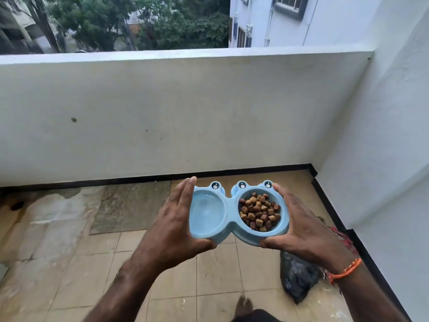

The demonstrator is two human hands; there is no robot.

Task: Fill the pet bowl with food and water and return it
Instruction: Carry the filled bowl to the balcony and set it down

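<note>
A light blue double pet bowl [228, 219] with frog-eye knobs on its far rim is held level in the air over a balcony floor. Its left cup holds clear water [206, 209]. Its right cup holds brown kibble [260, 211]. My left hand [176, 219] grips the bowl's left end, fingers on the far side and thumb under the near edge. My right hand [299, 221] grips the right end the same way, with an orange thread band on its wrist.
A white parapet wall [185, 112] stands ahead and a white side wall [383, 159] on the right. On the tiled floor lie a worn mat [130, 205], a dark plastic bag [297, 277] and a red cloth [343, 238]. Wet patches mark the left floor.
</note>
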